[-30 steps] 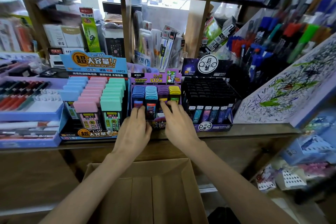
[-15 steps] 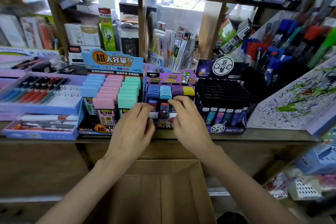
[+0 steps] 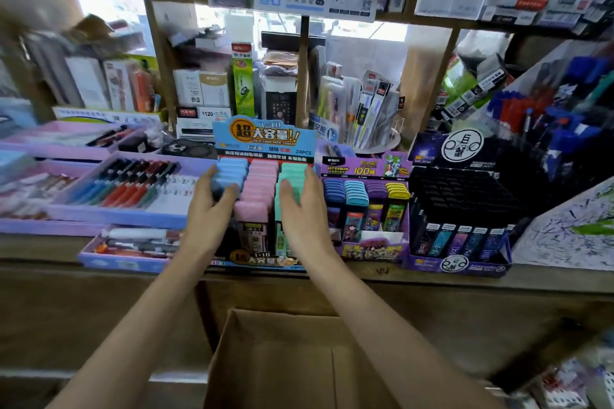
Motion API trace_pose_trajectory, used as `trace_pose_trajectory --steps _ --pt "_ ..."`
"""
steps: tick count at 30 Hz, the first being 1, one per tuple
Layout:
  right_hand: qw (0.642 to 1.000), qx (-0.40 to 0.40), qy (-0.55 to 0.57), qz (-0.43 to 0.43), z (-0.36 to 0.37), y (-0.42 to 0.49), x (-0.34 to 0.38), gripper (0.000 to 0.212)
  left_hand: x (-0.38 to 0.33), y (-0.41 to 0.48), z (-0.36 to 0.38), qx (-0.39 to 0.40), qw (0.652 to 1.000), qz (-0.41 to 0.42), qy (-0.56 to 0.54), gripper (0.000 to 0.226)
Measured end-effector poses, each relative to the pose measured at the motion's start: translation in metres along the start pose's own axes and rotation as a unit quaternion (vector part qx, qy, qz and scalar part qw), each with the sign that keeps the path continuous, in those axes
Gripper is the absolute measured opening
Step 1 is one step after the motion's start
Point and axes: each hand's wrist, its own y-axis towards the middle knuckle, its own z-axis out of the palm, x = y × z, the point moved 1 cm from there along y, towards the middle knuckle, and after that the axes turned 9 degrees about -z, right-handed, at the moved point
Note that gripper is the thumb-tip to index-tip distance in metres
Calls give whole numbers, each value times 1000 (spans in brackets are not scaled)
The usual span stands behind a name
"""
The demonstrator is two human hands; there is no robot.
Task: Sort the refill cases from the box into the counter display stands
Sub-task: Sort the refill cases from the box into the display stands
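1. Grip: your left hand (image 3: 207, 212) clasps the blue refill cases (image 3: 232, 168); your right hand (image 3: 302, 212) clasps the green refill cases (image 3: 294, 171), thumb and fingers either side.
2. Both rows stand in the display stand (image 3: 264, 138) on the table (image 3: 432, 279), above the box (image 3: 272, 359).
3. Risk: an uneven squeeze would likely tilt a row and topple the pink refill cases (image 3: 262, 183) between.

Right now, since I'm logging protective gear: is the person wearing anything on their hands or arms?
Nothing shows. The left hand and right hand are bare, no gloves, rings or watch; both forearms are uncovered, no sleeves in view.
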Motion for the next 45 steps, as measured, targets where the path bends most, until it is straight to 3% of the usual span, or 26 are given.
trace_pose_trajectory --steps 4,8,12,21,29,34,40,43,45 --pt "997 -38 54 39 3 14 -9 34 4 13 3 -11 998 -21 -56 47" --pt "995 -34 88 43 2 13 -15 39 8 12 11 -28 998 -3 -57 42" --pt "996 -2 59 61 0 15 -15 52 8 7 12 -42 998 0 -47 41" --pt "998 37 25 46 -9 8 -14 57 8 -2 3 -16 1000 13 -11 42" --pt "999 28 -35 -12 -8 12 -10 46 -14 16 7 -9 1000 4 -9 36" --pt "999 31 -43 -4 -6 14 -11 46 -19 26 11 -16 995 7 98 34" --pt "997 56 -54 -3 -9 16 -12 50 -26 28 8 -16 989 -4 149 39" --pt "990 74 -112 -36 -10 15 -8 54 -30 25 4 -20 964 73 253 34" --pt "969 89 -209 -100 -11 17 -5 53 -33 21 2 -24 945 142 293 36"
